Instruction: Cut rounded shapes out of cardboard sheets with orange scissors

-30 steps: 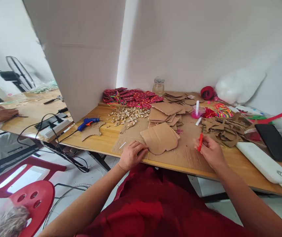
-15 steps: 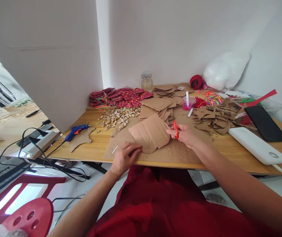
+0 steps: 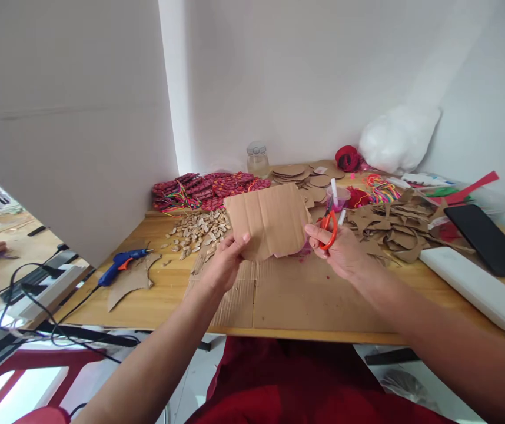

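Observation:
A creased piece of brown cardboard [image 3: 266, 221] is held up above the table, its lower edge partly rounded. My left hand [image 3: 230, 256] pinches its lower left corner, thumb on the near face. Orange-handled scissors [image 3: 332, 228] are in my right hand [image 3: 341, 250], the blades pointing up and away. The right thumb and fingertips are at the cardboard's right edge; whether they grip it too, I cannot tell. Below lies a larger flat cardboard sheet [image 3: 314, 294].
Shell-like pieces [image 3: 202, 229] and a blue glue gun [image 3: 122, 265] lie to the left. Cardboard scraps [image 3: 394, 224], a white power bank [image 3: 473, 285] and a black phone [image 3: 491, 238] are on the right. Cut cardboard rounds [image 3: 292, 172] and a glass jar [image 3: 258, 160] stand behind.
Both hands have raised the cardboard piece off the sheet and tilted it up. The scissors have moved slightly right with my right hand. The view has shifted a little.

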Demonstrator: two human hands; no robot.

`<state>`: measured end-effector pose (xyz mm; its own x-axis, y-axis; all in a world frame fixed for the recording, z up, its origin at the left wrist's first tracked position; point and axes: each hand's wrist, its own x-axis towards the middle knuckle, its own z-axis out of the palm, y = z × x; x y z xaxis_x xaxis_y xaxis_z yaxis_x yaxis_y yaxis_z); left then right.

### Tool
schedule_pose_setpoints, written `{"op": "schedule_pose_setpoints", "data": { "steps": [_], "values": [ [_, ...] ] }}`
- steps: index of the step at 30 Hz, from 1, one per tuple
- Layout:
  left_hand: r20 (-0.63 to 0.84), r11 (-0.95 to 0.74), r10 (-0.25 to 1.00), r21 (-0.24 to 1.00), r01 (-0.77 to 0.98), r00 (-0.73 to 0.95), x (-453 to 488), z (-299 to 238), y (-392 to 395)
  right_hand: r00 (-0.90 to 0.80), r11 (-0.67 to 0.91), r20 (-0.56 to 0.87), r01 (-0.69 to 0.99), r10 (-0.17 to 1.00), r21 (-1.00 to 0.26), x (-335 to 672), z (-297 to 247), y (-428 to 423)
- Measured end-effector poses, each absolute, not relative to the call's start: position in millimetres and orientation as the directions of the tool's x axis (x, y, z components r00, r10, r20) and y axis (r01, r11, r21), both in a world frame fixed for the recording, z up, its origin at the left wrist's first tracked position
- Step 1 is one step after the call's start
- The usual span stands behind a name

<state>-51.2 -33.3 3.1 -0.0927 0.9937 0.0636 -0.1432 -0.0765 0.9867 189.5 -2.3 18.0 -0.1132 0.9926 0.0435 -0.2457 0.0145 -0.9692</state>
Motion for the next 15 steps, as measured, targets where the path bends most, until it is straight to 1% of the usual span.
{"op": "schedule_pose_setpoints", "data": {
  "steps": [4,8,11,15],
  "values": [
    [-0.055,0.03,0.996,0.942,-0.334,-0.067,-29,7,-10,-0.118,0.023,0.05,-0.223,0.992,-0.975,189,26,10],
    [-0.089,0.053,0.994,0.897,-0.44,-0.063,-24,19,11,-0.136,0.03,0.051,-0.156,0.989,-0.987,204,41,25],
    [-0.077,0.003,0.989,0.863,-0.506,-0.125,-28,27,26,-0.195,0.037,0.038,-0.008,0.98,-0.999,216,48,29],
    [-0.082,-0.03,0.98,0.836,-0.547,-0.179,-32,26,40,-0.302,0.031,-0.026,0.184,0.953,-0.982,218,42,24]
  ]
}}
